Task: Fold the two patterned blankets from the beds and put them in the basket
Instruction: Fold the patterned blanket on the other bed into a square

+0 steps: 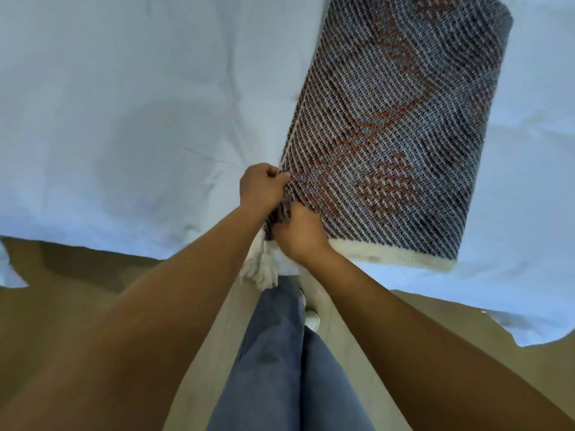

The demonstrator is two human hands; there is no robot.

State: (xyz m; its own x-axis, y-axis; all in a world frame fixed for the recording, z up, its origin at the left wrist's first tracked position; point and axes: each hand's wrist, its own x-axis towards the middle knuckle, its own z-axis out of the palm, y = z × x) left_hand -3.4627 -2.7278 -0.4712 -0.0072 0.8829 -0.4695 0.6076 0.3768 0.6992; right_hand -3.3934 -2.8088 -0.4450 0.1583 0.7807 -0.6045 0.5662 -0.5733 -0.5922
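— Basket? We see none; the view takes in only the bed sheet (124,104), tan floor (77,290) and our own blue trouser legs (273,353).

— And the far end of the patterned blanket (389,126)?

— It curves over near the top edge, so we cannot tell what lies behind. It rests folded on the sheet, white fringe (263,269) hanging off the near corner.

— Our grip?

— Left hand (263,188) is closed on that corner's edge; right hand (300,236) is clamped on the same corner just beside it, the two nearly touching.

Coarse woven blanket (395,135); smooth matt cotton sheet (124,119)
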